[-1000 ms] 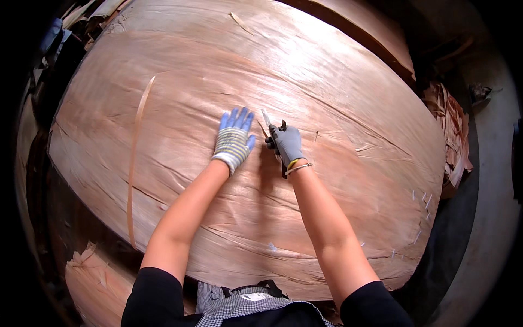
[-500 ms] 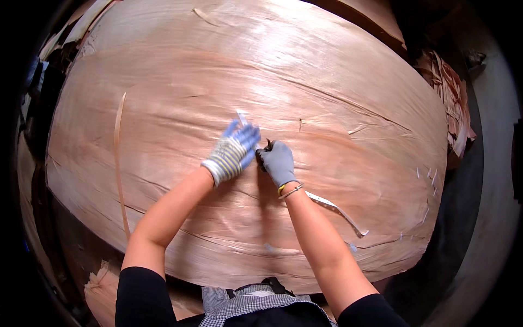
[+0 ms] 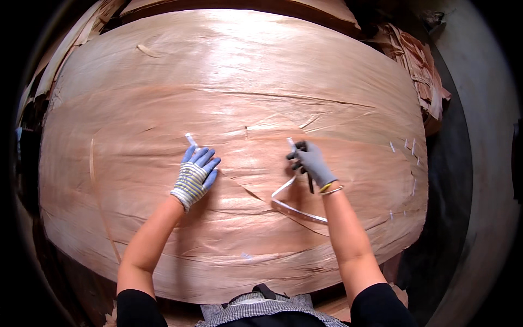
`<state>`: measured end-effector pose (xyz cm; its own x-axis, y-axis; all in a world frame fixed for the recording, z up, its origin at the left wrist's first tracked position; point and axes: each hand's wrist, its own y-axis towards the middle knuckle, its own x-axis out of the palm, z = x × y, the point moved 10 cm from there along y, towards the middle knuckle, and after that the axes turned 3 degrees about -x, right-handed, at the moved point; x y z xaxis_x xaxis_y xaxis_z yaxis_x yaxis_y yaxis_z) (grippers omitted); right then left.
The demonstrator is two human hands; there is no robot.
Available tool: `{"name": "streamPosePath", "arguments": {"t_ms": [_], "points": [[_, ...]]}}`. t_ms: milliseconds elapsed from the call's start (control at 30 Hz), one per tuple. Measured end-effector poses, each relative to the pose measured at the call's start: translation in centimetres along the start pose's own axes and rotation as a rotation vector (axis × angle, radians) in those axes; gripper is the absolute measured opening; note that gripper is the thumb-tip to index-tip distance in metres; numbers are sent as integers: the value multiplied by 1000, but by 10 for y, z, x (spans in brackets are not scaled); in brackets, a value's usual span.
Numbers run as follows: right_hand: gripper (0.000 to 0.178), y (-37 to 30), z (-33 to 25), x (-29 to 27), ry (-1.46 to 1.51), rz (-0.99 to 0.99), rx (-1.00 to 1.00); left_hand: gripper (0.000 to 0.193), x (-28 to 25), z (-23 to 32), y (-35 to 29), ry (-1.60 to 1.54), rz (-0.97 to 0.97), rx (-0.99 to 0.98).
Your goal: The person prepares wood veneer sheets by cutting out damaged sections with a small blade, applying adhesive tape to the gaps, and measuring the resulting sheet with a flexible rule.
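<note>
A wide, pinkish-brown wood veneer sheet [image 3: 261, 71] with wrinkles and splits lies under both hands. My left hand [image 3: 195, 177], in a striped glove with blue fingers, rests on it with the fingers stretched out. A short piece of white tape [image 3: 190, 139] shows just beyond those fingertips, its lower end partly covered. To the right, my right hand [image 3: 313, 161] wears a grey glove with dark fingertips and pinches a long white strip of dotted tape [image 3: 297, 212]. The strip loops down under the forearm. A thin dark object [image 3: 310, 183] hangs below the palm; its kind is unclear.
A narrow veneer strip [image 3: 92, 163] lies along the left side. Several short white tape bits [image 3: 413, 146] sit near the right edge. Crumpled veneer scraps [image 3: 417, 65] are piled at the far right. A small curled sliver [image 3: 147, 52] lies at the far left.
My hands were close together and have come apart, the right one moving right with the tape strip. The view has shifted, and the left hand now lies flatter beside the tape piece.
</note>
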<state>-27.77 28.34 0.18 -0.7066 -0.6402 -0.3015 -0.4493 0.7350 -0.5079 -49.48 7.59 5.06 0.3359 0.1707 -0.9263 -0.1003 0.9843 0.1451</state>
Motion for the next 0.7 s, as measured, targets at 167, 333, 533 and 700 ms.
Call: {"name": "streamPosePath", "arguments": {"t_ms": [167, 333, 533, 700], "points": [[20, 26, -1, -51, 70, 134, -14, 42, 31, 46, 90, -30, 154, 0], [21, 63, 8, -49, 186, 316, -6, 49, 75, 110, 185, -13, 186, 114], [26, 35, 27, -61, -125, 323, -23, 48, 109, 111, 194, 4, 54, 154], [25, 29, 24, -76, -273, 326, -16, 47, 113, 150, 186, -47, -10, 238]]}}
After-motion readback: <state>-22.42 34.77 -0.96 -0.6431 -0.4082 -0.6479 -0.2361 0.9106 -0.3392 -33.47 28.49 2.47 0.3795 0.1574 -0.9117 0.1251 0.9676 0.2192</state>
